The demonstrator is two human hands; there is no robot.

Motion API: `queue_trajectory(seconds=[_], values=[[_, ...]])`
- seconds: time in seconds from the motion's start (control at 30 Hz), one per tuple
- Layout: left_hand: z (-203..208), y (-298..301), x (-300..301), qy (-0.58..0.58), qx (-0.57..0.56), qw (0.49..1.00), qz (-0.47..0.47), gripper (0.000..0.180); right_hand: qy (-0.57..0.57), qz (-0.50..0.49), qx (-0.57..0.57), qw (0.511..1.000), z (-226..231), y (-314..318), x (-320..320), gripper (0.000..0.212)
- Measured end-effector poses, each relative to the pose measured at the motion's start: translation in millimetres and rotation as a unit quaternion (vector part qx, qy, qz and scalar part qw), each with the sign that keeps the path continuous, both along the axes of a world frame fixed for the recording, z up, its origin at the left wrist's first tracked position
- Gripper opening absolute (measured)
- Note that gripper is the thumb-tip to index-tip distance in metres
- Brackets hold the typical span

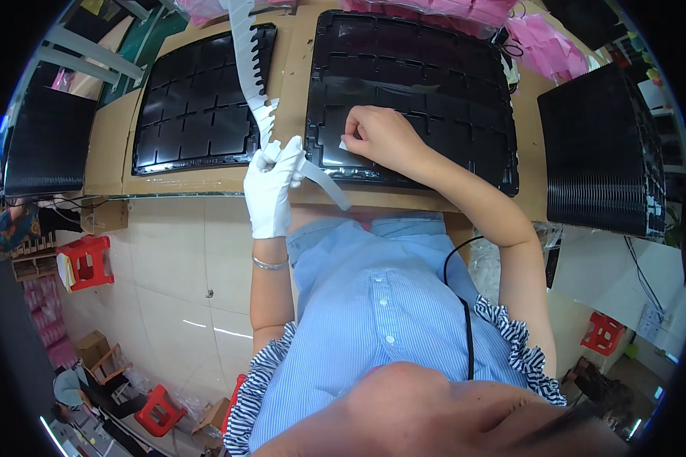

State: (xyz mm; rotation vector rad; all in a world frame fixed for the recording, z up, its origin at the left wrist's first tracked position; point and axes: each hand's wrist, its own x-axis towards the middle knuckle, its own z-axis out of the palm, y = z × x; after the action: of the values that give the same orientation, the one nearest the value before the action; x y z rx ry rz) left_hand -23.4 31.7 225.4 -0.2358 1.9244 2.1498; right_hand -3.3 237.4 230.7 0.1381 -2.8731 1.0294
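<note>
My left hand [273, 186], in a white glove, grips a long white backing strip [245, 61] with notched edges; the strip runs up over the bench and its loose end [328, 186] curls down to the right. My bare right hand [381, 133] presses a small white sticker [344, 144] onto a compartment of the black moulded tray [434, 68] right in front of me. The fingers are pinched together on the sticker's edge.
A second black compartment tray [194, 99] lies to the left on the brown cardboard-covered bench [110, 145]. Stacks of black trays stand at far left [46, 141] and right [602, 152]. Pink bags [545, 42] lie at the back. Red stools [88, 263] stand on the floor.
</note>
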Motion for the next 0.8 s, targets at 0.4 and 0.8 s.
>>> queue_trajectory(seconds=[0.4,0.8], values=[[10.7,10.1,3.1,0.001,0.022,1.0,0.014,0.019,-0.152,0.053,-0.325,0.932,12.5,17.7,20.7,0.011],[29.4,42.8,9.0,0.008,0.121,0.989,-0.082,0.017,-0.044,-0.057,-0.408,0.91,24.0,-5.9,54.1,0.01]])
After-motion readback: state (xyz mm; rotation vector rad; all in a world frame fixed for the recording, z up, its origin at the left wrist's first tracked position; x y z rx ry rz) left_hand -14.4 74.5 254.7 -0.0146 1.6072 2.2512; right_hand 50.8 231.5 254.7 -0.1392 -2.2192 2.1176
